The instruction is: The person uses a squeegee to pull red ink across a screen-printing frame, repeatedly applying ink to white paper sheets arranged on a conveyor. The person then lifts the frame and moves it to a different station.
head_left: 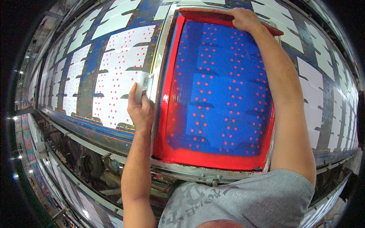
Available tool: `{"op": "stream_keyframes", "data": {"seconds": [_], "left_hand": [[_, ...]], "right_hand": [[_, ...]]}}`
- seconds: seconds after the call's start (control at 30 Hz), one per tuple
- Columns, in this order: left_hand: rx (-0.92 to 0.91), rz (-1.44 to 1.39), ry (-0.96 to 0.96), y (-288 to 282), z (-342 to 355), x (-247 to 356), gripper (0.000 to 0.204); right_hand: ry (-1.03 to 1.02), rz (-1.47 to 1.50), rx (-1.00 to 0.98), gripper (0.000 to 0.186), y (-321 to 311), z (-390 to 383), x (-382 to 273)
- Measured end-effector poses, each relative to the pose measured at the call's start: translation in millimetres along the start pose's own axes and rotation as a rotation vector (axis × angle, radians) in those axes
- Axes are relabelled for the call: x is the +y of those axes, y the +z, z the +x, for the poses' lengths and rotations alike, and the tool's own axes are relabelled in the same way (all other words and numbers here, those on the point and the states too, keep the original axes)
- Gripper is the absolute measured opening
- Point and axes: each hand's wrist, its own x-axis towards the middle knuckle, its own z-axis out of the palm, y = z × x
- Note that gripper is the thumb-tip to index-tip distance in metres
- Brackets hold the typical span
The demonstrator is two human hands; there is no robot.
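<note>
Cloth of a grey printed short-sleeved shirt (266,195) fills the near edge, and just past it lies the near bar of a pale metal rectangular frame (186,172). Thick, glossy red ink (213,161) lines that bar on the inside and runs up the left side. Beside that side, the left hand (141,112) has its grip closed around the lower end of a white rounded plastic piece (143,81); whether that piece joins the frame, I cannot tell. Blue mesh (215,114) with rows of red dots spans the frame. At its far end, the right hand (246,19) grips a long red-coated squeegee board (207,14) lying crosswise, its middle covered by hand and forearm. Dotted white panels (121,60) on the dark tabletop (88,79) to the left look finished; plain white panels (310,83) to the right seem left to print. Whether ink has reached the shapes beneath the mesh is unclear, some right fingers are hidden, and the outermost panels blur toward the dark rim.
</note>
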Motion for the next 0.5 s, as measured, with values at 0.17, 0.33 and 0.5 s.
{"op": "stream_keyframes", "data": {"seconds": [0.17, 0.33, 0.5], "left_hand": [[0.042, 0.173, 0.158, 0.2, -0.8, 3.2, 0.051], [0.045, 0.192, 0.164, 0.5, 3.1, 0.6, 0.05], [0.043, 0.217, 0.214, 0.7, 2.5, 4.7, 0.049]], "right_hand": [[0.068, -0.043, 0.0, 0.043, 9.5, 6.6, 6.6], [0.111, -0.077, -0.15, 0.037, -8.0, 3.7, 1.4], [0.036, 0.004, -0.164, 0.04, -23.8, -31.3, -27.0]]}}
